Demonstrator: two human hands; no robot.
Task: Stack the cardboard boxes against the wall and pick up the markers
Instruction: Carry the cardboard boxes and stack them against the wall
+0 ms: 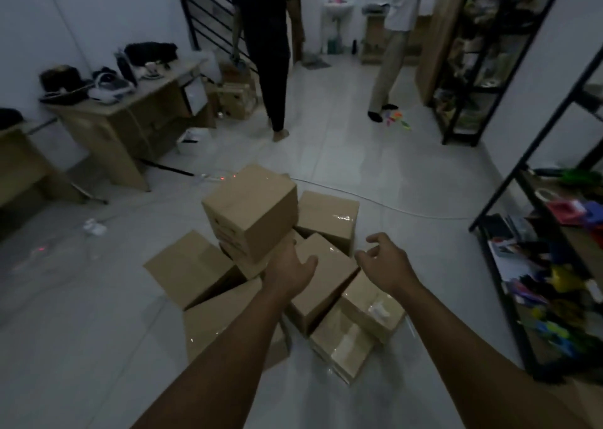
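The white tiled floor takes up most of the room, dim and greyish. Down the right side run black metal shelving units, their shelves crowded with coloured odds and ends too blurred to name. On the left a wooden desk stands against the wall with dark bundles and a pair of shoes on top.

Two people stand at the far end, backs turned: a person in dark clothes by the stair railing, and a person in light trousers nearer the shelves.

In the middle of the floor is a loose heap of cardboard boxes, tipped at odd angles and leaning on each other, well away from any wall. The top box sits tilted above the rest; a taped box lies just below the hands.

The left hand reaches out with fingers under the lower corner of the top box, thumb spread to the side; whether it actually grips, I cannot tell. The right hand hovers over the heap, fingers loosely curled and spread, holding nothing.

A white cable trails across the tiles behind the boxes. The markers, small bright sticks, lie scattered on the floor by the feet of the person in light trousers.
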